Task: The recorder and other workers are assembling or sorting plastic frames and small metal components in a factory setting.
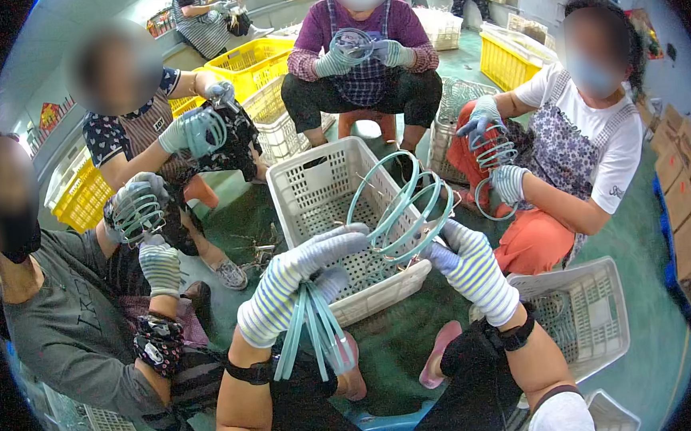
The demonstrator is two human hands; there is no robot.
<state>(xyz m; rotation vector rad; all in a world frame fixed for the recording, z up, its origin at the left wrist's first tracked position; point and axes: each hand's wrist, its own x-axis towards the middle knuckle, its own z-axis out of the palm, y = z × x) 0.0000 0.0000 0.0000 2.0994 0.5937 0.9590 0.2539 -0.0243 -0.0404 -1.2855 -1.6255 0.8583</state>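
Observation:
My left hand, in a striped knit glove, is closed on a bundle of pale teal strips hanging below the palm. Its outstretched fingertips reach the left side of several large teal rings that look like a loose coil. My right hand, gloved the same way, pinches the lower right of these rings, thumb and fingers together. The rings are held up over the right side of a white plastic crate, which has pierced walls. Teal pieces lie at the crate's bottom, partly hidden by my hands and the rings.
Several co-workers sit around the crate, handling similar teal rings with gloved hands. Another white crate stands by my right knee. Yellow crates are farther back. Cardboard boxes are stacked at the far right. A blue stool shows below me.

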